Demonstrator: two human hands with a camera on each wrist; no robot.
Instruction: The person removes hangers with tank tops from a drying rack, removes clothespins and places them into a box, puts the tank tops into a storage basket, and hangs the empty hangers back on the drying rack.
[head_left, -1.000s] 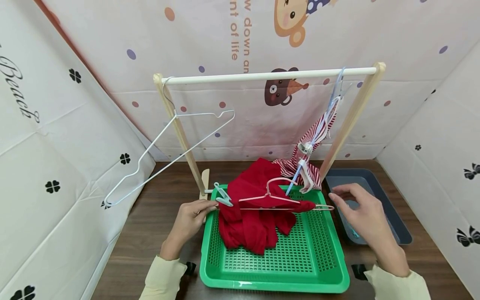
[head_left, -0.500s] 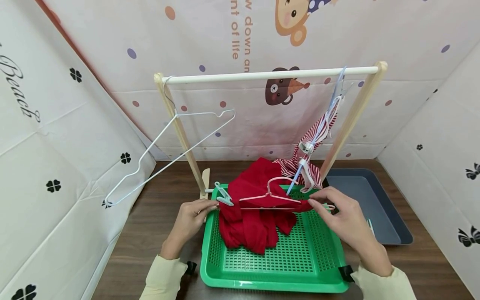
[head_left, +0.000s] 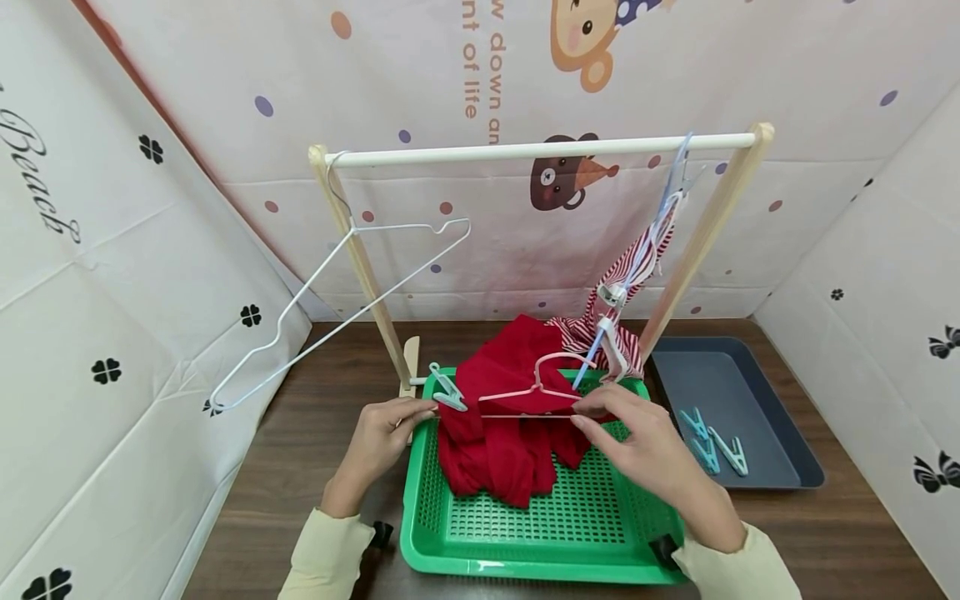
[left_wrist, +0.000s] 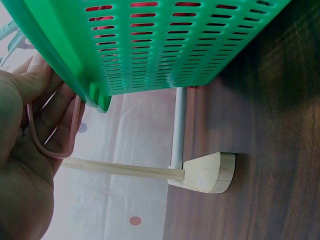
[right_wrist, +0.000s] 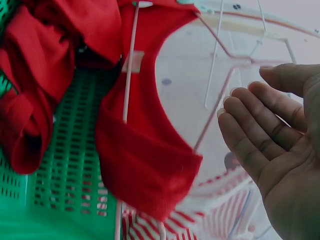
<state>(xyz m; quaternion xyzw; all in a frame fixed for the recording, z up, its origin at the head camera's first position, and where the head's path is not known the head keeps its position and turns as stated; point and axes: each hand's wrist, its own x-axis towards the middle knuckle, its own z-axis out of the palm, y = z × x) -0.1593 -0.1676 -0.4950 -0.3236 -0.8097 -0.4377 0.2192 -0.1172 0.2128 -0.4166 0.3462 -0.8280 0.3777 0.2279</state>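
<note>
My left hand (head_left: pixel 381 446) grips the left end of a pink hanger (head_left: pixel 536 386). In the left wrist view, the rounded end of the hanger (left_wrist: pixel 70 145) lies against the palm and fingers. A red garment (head_left: pixel 502 462) sits on the hanger and drapes into a green basket (head_left: pixel 551 565). By my left fingertips, a light blue clothespin (head_left: pixel 450 392) is at the garment's left strap. My right hand (head_left: pixel 648 442) is at the hanger's right arm. The right wrist view shows its fingers extended, with nothing between fingers and thumb, near the hanger (right_wrist: pixel 215 110).
A rack with a white rod (head_left: pixel 510 153) stands behind the basket. A white hanger (head_left: pixel 375 304) hangs at its left, and a striped garment (head_left: pixel 581 333) on a blue hanger (head_left: pixel 663 200) at its right. A grey tray (head_left: pixel 720 367) holds several clothespins (head_left: pixel 731 454).
My right hand has moved left, from beside the tray along the hanger's right arm towards its middle. The clothespins in the tray have come into view. My left hand has stayed put.
</note>
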